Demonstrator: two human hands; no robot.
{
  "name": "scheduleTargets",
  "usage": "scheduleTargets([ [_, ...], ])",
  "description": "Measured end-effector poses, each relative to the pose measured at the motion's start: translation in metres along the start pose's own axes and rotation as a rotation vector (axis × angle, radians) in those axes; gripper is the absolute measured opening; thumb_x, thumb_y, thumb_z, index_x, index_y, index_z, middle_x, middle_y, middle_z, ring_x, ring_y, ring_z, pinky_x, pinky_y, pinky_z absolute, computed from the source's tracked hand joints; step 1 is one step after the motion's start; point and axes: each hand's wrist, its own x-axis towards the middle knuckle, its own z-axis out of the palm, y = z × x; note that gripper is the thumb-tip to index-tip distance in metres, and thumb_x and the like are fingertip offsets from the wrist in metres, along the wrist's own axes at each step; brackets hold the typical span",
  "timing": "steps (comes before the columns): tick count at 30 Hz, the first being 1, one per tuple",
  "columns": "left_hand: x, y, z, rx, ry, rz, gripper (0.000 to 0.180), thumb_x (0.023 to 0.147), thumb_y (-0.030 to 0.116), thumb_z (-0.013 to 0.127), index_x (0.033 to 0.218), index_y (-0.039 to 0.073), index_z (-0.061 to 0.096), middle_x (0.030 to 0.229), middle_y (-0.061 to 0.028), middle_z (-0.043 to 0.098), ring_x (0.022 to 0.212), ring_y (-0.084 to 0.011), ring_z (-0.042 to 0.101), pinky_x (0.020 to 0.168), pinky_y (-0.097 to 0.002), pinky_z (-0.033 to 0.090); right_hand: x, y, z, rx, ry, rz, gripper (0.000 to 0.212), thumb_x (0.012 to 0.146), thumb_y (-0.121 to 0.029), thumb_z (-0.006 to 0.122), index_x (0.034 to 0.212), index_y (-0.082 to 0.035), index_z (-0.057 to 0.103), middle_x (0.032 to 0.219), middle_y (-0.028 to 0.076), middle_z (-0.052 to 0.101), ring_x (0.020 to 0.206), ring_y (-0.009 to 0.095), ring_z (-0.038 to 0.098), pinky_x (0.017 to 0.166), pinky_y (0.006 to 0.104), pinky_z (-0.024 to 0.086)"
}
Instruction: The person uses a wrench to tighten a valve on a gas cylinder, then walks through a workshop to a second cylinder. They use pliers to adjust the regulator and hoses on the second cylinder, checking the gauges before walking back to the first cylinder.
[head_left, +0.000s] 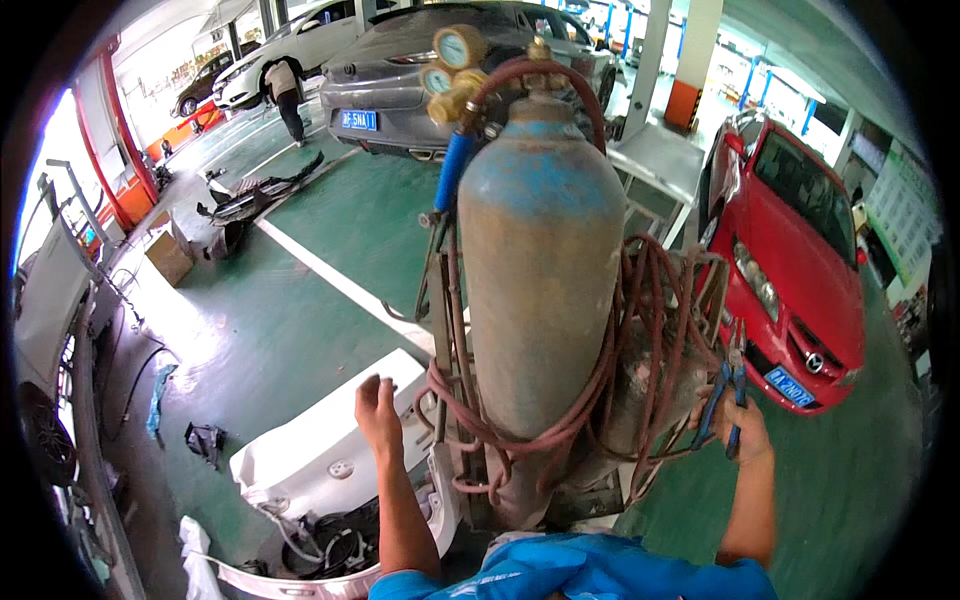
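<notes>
At the centre of the head view, a tall, worn gas cylinder (540, 280) stands upright, with a dark red hose (540, 441) around it; it hides much of what is behind. To the right of it, near the hose, the right hand (757, 432) is closed around the blue handles of the pliers (738, 372), whose tip points upward. On the other side, the left hand (378, 408) is raised, fingers loosely bent, and seems to hold nothing, though its palm is not well seen. Beside it, a white car panel (310, 440) lies on the floor (315, 300). Farther away are a cardboard box (168, 255), a grey car (400, 85) and another person (288, 100); at the right, a red car (800, 240).
</notes>
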Motion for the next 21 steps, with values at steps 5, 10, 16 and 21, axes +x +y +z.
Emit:
scheduleTargets([
  [5,-0.087,-0.112,-0.078,0.271,0.028,-0.166,0.029,0.092,0.016,0.064,0.110,-0.007,0.061,0.096,-0.0137,0.070,0.079,-0.0181,0.068,0.067,-0.0299,0.052,-0.043,0.039,-0.036,0.111,0.127,0.036,0.064,0.088,-0.043,0.068,0.127,0.005,0.054,0.101,0.017,0.067,0.092,0.029,0.067,0.084,0.0426,0.054],
  [10,-0.181,-0.176,-0.109,0.748,-0.001,-0.307,0.033,0.082,0.021,0.065,0.097,-0.008,0.067,0.081,-0.0176,0.071,0.071,-0.0228,0.069,0.070,-0.0364,0.055,-0.075,0.049,-0.081,0.121,0.107,-0.005,0.058,0.091,-0.038,0.066,0.127,0.006,0.053,0.101,0.017,0.067,0.093,0.028,0.067,0.087,0.0432,0.054],
  [16,-0.357,-0.242,-0.176,0.851,-0.331,-1.198,0.018,0.088,0.024,0.069,0.085,0.006,0.069,0.071,-0.0056,0.065,0.051,-0.0197,0.060,0.044,-0.0318,0.043,-0.116,0.078,-0.157,0.027,0.047,0.086,0.046,0.092,-0.026,0.065,0.125,0.005,0.055,0.100,0.015,0.067,0.093,0.027,0.067,0.086,0.0414,0.053],
  [21,-0.474,-0.231,-0.122,0.741,-0.317,-1.256,0.024,0.087,0.028,0.071,0.087,0.005,0.070,0.074,-0.0062,0.065,0.059,-0.0226,0.061,0.054,-0.0353,0.050,-0.181,0.142,-0.239,-0.006,0.124,0.371,0.039,0.093,-0.022,0.063,0.121,0.004,0.057,0.099,0.014,0.068,0.089,0.025,0.068,0.077,0.0384,0.054],
])
